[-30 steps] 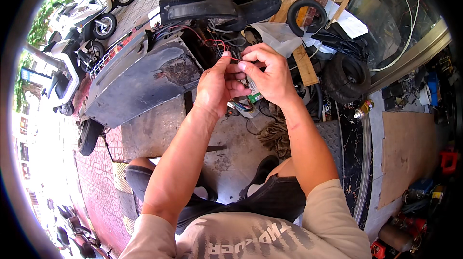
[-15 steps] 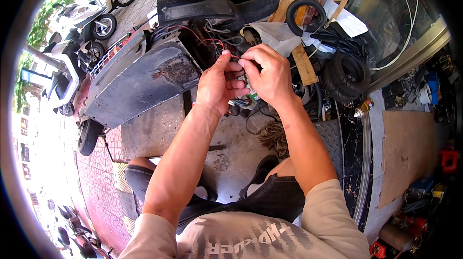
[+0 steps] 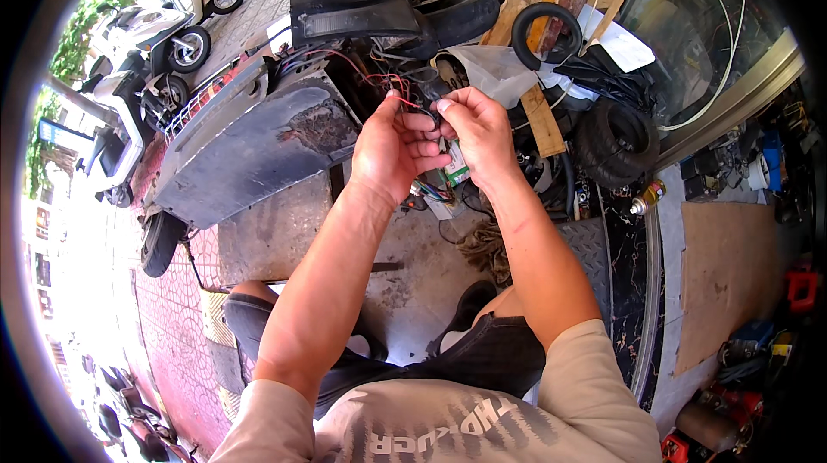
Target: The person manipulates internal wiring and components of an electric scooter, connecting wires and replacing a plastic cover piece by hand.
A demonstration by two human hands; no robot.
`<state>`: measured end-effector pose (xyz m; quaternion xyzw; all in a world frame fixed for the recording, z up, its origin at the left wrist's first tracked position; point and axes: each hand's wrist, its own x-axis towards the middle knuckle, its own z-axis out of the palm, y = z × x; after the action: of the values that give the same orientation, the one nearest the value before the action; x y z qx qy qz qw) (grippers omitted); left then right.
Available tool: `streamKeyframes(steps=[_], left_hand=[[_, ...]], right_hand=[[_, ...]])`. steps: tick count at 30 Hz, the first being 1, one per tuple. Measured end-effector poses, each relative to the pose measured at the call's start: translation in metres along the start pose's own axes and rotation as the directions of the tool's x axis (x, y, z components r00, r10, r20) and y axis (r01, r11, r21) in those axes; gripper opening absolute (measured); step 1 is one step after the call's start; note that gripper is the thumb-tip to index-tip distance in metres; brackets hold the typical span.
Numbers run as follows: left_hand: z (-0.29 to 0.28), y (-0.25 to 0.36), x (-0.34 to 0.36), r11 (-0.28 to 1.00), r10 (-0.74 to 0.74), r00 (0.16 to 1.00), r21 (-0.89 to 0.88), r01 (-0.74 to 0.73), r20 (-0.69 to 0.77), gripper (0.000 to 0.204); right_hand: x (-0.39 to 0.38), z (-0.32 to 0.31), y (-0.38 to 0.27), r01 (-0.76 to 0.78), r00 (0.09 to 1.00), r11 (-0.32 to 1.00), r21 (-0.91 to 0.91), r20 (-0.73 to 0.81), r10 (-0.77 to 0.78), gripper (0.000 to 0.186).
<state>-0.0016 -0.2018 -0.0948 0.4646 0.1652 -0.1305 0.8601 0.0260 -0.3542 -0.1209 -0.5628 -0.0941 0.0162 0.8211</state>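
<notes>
Open-fronted repair spot: red patterned paving (image 3: 177,325) on my L, parked scooters (image 3: 191,48) out past it, stained concrete floor (image 3: 388,286) under my feet. Dark grey scooter body panel (image 3: 245,153) lies ahead & to L, w/ a black moulded cover (image 3: 349,2) beyond it. The thin red wire (image 3: 417,105) is up btwn my two hands, just R of the panel's open end. Its short visible run goes crosswise, L to R, dipping slightly toward me at the R end; past my L thumb it leads away fwd into red loops (image 3: 388,80) by the open bay. So L hand (image 3: 382,151) is nearer the scooter side, R hand (image 3: 484,137) has the far-R bit. R thumb & forefinger are pinched on the wire; end is hidden at the tips, so can't tell if it's bare. L thumb is up against the wire, other L fingers half curled, spread & reaching toward the R fingertips; can't tell if L is really clamping. Below the hands, nearer me: a green-and-white pack (image 3: 457,167) & a bunch of multicoloured leads (image 3: 435,193), w/ a crumpled brown rag (image 3: 487,252) closer in. Off R, well apart: tyres (image 3: 616,140) & a spray can (image 3: 649,197).
</notes>
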Motion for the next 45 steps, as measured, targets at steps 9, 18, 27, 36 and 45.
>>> streamKeyframes(steps=[9,18,27,36,45], left_hand=[[-0.001,-0.002,-0.008,0.992,0.078,0.993,0.097,-0.087,0.094,0.027],[0.000,-0.010,-0.001,0.957,0.149,0.962,0.213,-0.198,0.227,0.014],[-0.005,-0.011,0.003,0.990,0.112,0.969,-0.114,-0.088,0.221,0.010],[0.001,-0.016,-0.004,0.978,0.162,0.972,-0.160,-0.135,0.169,0.008],[0.003,-0.019,-0.009,0.966,0.259,0.944,-0.052,-0.254,0.204,0.007]], right_hand=[[0.001,-0.012,-0.017,0.111,0.990,0.980,-0.164,0.105,-0.095,0.027],[0.004,-0.017,-0.015,-0.047,0.990,0.999,0.015,0.135,0.045,0.020],[0.005,-0.014,-0.009,0.092,0.996,0.996,-0.022,0.018,-0.091,0.013],[0.005,-0.013,-0.007,0.166,0.983,0.979,-0.116,-0.063,-0.174,0.011],[0.002,-0.012,-0.015,0.053,0.992,0.990,0.132,-0.124,-0.036,0.010]])
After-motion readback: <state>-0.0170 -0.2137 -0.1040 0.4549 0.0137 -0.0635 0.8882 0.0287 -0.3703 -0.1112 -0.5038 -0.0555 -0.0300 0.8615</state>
